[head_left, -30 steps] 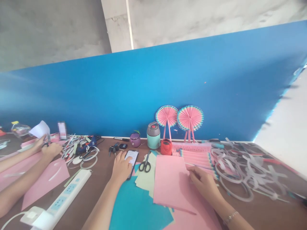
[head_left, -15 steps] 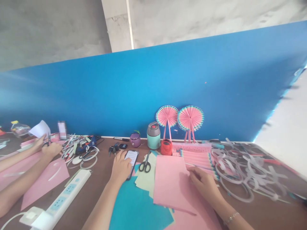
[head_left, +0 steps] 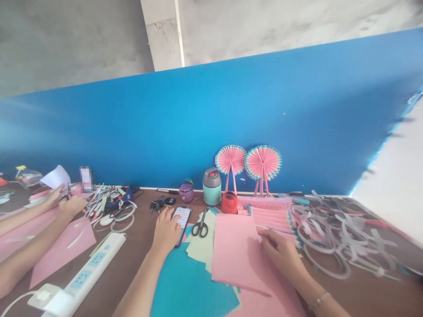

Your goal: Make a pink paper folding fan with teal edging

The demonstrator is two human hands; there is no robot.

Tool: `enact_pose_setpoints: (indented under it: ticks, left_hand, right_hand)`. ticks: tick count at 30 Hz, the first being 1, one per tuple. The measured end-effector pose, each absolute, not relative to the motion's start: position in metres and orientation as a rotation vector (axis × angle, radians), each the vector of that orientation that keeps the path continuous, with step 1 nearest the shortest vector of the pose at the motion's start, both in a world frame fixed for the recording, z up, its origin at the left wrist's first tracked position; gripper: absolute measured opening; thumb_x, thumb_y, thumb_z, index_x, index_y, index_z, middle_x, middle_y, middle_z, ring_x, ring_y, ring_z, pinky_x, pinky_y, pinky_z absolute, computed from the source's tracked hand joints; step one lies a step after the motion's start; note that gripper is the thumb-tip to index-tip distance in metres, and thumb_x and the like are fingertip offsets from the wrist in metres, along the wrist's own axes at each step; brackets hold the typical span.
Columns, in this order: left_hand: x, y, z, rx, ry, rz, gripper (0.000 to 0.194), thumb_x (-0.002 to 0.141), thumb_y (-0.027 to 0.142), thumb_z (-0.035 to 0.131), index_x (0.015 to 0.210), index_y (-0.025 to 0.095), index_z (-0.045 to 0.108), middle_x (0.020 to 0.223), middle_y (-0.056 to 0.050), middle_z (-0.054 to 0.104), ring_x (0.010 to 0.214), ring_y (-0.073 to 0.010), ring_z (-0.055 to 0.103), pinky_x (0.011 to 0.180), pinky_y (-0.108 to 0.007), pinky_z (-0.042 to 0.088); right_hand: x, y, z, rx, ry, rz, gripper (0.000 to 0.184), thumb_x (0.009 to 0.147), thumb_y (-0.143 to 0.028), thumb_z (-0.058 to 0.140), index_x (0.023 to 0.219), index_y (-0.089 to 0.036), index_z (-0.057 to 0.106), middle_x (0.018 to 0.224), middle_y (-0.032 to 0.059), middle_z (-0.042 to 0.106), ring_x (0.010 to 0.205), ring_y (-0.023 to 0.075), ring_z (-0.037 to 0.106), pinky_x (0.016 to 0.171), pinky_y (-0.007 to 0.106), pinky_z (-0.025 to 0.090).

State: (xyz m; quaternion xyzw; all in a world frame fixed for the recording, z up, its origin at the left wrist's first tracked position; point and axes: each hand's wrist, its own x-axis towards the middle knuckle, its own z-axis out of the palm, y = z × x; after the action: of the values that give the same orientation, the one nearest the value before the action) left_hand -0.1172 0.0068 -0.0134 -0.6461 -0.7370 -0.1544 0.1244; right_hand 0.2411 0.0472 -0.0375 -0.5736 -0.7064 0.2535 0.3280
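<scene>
My left hand point(head_left: 166, 232) lies over the left side of a phone point(head_left: 183, 222), fingers apart and the thumb near its lit screen. Beside the phone, scissors point(head_left: 200, 228) with black handles rest on pale green paper point(head_left: 194, 252). A pink sheet of paper point(head_left: 233, 251) lies before me, partly over teal paper point(head_left: 191, 281). At its right edge sits my right hand point(head_left: 279, 251), fingers curled together and touching the pink paper. Whether something is pinched in them is hidden. Beyond it lies pleated pink paper point(head_left: 269, 216) with coloured edges.
Two round paper fans point(head_left: 263, 163) stand against the blue partition point(head_left: 165, 123). Nearby are a teal-and-grey jar point(head_left: 212, 191), a red container point(head_left: 229, 202) and a purple cup point(head_left: 186, 192). Pale strips point(head_left: 343, 237) heap at right. A power strip point(head_left: 95, 264) lies left, beside another person's hands point(head_left: 71, 206) holding scissors and paper.
My hands keep their places on the phone and the pink paper. At left, the other person's scissors have tilted slightly upward.
</scene>
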Motion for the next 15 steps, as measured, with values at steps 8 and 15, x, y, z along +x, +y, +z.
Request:
enact_pose_setpoints:
  ticks: [8,15]
  left_hand:
    - [-0.1170,0.0067,-0.0142,-1.884,-2.138,-0.467,0.035,0.082,0.016,0.039,0.095,0.021,0.071,0.129,-0.011,0.055,0.128,-0.0318,0.038,0.103,-0.046,0.035]
    - [-0.1166,0.0135,-0.0217,-1.895,-2.108,-0.446,0.036,0.084,0.020,0.039,0.103,0.023,0.070,0.130,-0.008,0.054,0.128,-0.0303,0.037,0.103,-0.045,0.034]
  right_hand:
    - [0.2401,0.0452,-0.0344,-1.499,-1.854,0.655,0.038,0.079,-0.040,0.040,0.094,-0.017,0.066,0.069,0.0062,0.070,0.065,0.0238,0.064,0.061,0.031,0.046]
    - [0.2396,0.0471,-0.0369,-1.501,-1.793,0.679,0.036,0.077,-0.040,0.043,0.092,-0.017,0.067,0.065,0.0047,0.068,0.063,0.0231,0.063,0.058,0.031,0.045]
